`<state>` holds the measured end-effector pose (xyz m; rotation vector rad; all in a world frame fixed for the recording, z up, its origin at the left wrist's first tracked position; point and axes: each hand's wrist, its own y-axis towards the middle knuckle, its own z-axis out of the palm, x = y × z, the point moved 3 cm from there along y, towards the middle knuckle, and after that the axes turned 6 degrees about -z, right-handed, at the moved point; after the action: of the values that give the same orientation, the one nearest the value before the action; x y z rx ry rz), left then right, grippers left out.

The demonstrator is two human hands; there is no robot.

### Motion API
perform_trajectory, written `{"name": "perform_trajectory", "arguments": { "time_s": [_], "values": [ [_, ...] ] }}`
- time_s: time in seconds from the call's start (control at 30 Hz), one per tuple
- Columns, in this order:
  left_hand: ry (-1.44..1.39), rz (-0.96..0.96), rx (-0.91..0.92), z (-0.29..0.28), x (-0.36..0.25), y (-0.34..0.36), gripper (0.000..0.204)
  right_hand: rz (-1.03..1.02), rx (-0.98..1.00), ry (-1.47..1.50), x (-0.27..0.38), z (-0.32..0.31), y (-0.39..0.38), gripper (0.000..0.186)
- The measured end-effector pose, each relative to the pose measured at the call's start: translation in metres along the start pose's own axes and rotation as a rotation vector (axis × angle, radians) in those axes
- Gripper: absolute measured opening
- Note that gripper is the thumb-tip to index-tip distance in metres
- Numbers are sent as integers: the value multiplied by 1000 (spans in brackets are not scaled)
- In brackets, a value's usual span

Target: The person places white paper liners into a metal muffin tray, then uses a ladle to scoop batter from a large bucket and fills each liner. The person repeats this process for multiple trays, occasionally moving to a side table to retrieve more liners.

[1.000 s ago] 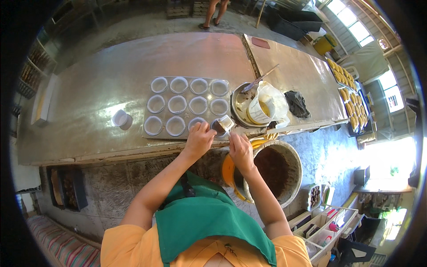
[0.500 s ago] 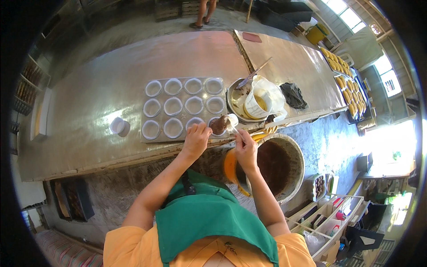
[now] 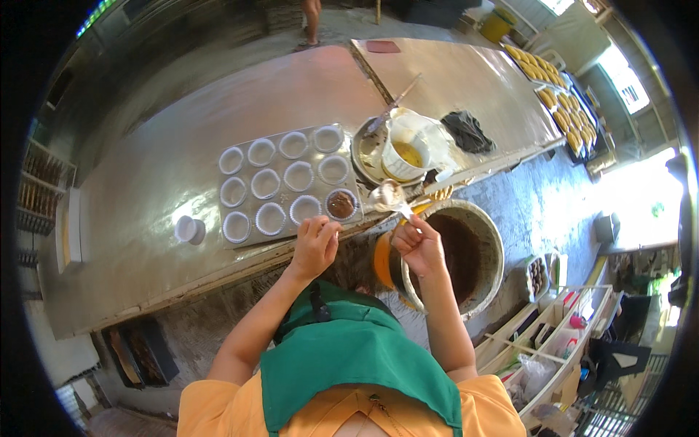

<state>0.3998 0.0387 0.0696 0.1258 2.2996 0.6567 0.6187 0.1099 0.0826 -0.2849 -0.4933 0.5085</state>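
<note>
My right hand (image 3: 421,244) grips the handle of a pale scoop (image 3: 390,195) smeared with brown batter, held above the table edge beside the muffin tin. My left hand (image 3: 316,244) is closed, fingers curled, at the tin's front edge; I see nothing in it. The muffin tin (image 3: 247,210) is lined with white paper cups. Brown batter (image 3: 340,205) fills the front right cup; the other cups look unfilled. Below my right hand stands a large bucket (image 3: 497,273) of dark brown batter, partly covered by my hand and forearm.
A metal bowl (image 3: 358,154) holds a clear jug (image 3: 421,138) of yellowish liquid and a brush (image 3: 393,105). A black plastic bag (image 3: 467,132) lies farther right. Stacked paper cups (image 3: 189,229) stand left of the tin. Trays of baked pieces (image 3: 568,116) sit far right; a person's leg (image 3: 312,22) shows beyond the table.
The scoop has moved right, off the front right cup, leaving batter in it. My hands have drawn apart. The whole view has also turned somewhat.
</note>
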Motion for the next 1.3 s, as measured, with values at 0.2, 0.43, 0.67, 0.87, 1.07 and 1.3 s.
{"name": "perform_trajectory", "arguments": {
  "time_s": [0.2, 0.43, 0.67, 0.87, 1.07, 1.3],
  "values": [
    [-413, 9, 299, 67, -38, -16, 18, -344, -183, -166, 92, -100, -56, 21],
    [-776, -1017, 697, 174, -44, -55, 22, -366, -372, -2029, 97, -256, 15, 20],
    [-829, -1226, 622, 175, -54, -59, 18, 43, -66, -2247, 45, -330, 81, 23],
    [-784, -1239, 617, 176, -58, -57, 18, 294, 442, -1987, 6, -303, 24, 27],
    [-831, -1267, 584, 175, -58, -58, 17, 527, 19, -1384, 76, -281, -7, 29],
    [-838, -1263, 549, 174, -60, -54, 13, 79, 182, -1677, 21, -229, -13, 28]
  ]
}}
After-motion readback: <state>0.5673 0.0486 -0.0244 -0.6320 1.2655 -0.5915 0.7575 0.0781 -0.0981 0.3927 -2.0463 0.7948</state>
